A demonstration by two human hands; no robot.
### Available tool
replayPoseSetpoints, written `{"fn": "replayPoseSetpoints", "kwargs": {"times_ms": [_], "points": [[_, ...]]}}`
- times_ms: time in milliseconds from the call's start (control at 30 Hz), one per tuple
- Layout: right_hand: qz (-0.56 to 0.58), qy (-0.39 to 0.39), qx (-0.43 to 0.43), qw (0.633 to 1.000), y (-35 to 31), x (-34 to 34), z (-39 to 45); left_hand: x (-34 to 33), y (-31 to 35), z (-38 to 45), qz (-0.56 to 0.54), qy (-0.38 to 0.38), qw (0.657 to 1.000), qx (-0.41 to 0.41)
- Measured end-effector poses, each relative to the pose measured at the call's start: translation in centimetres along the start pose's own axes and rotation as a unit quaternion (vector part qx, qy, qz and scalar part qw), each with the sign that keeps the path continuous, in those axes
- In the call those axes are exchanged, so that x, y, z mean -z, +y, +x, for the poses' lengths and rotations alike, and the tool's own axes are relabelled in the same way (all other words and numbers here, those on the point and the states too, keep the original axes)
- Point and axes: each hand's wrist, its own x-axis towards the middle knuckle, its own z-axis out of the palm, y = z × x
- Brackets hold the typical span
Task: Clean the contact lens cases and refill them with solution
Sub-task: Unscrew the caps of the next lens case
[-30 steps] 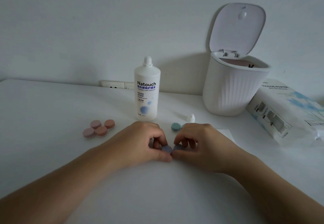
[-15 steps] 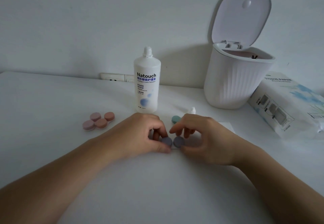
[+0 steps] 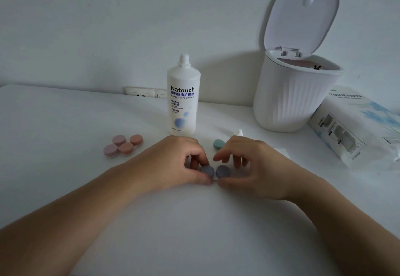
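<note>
my left hand (image 3: 173,163) pinches the left cap of the blue-grey lens case (image 3: 215,172), thumb in front and fingers curled behind, while my right hand (image 3: 253,167) keeps its thumb against the front of the right cap, its fingers lifted and loosely spread above it. the case lies on the white table (image 3: 194,232), just in front of the solution bottle (image 3: 183,100). i judge the risk here is the twist: if i turn one cap without pinning the case, the whole thing may spin or skid on the smooth top, and any old liquid inside could spill. a loosened cap could also roll off. left of the bottle sit the pink lens cases (image 3: 123,146), capped. to the bottle's right, a teal cap (image 3: 218,143) and a small white bottle tip (image 3: 238,132) peek out behind my right hand. further right stands a ribbed white bin (image 3: 292,102) with its lid up, then a tissue pack (image 3: 355,124). a plain wall with a socket (image 3: 145,92) is behind the bottle.
</note>
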Motion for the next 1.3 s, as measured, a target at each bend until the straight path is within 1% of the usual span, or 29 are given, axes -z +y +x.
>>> {"fn": "replayPoseSetpoints", "kwargs": {"times_ms": [100, 433, 567, 633, 733, 867, 967, 1100, 1233, 1300], "points": [[-0.026, 0.000, -0.005, 1.000, 0.1, -0.3, 0.2, 0.1, 0.0, 0.0, 0.001, -0.006, 1.000, -0.001], [0.013, -0.003, 0.020, 1.000, 0.0, 0.0, 0.0, 0.0, -0.1, 0.1, 0.009, -0.010, 1.000, -0.001], [0.076, 0.058, -0.016, 0.995, 0.4, 0.8, 0.0, 0.0, 0.0, 0.0, -0.001, -0.010, 1.000, 0.004], [0.083, 0.087, -0.042, 0.992, 0.9, 1.1, 0.0, 0.0, 0.0, 0.0, -0.014, -0.009, 1.000, 0.005], [0.059, 0.108, -0.091, 0.988, 1.4, 1.0, 0.2, 0.0, 0.0, 0.0, -0.019, -0.010, 1.000, 0.003], [-0.007, 0.091, -0.111, 0.990, 1.5, 0.5, 0.2, 0.0, 0.0, -0.1, -0.020, -0.010, 1.000, 0.003], [-0.045, 0.072, -0.103, 0.991, 1.3, 0.6, 0.3, -0.1, 0.0, -0.1, -0.018, -0.009, 1.000, 0.003], [-0.060, 0.045, -0.085, 0.994, 1.1, 0.7, 0.1, -0.1, 0.0, -0.1, -0.018, -0.009, 1.000, 0.000], [-0.025, 0.072, -0.058, 0.995, 1.1, 1.1, 0.1, -0.1, -0.1, -0.1, -0.018, -0.008, 1.000, -0.002], [-0.001, 0.068, -0.046, 0.997, 1.1, 1.3, 0.0, 0.0, 0.0, 0.0, -0.016, -0.007, 1.000, -0.003]]}}
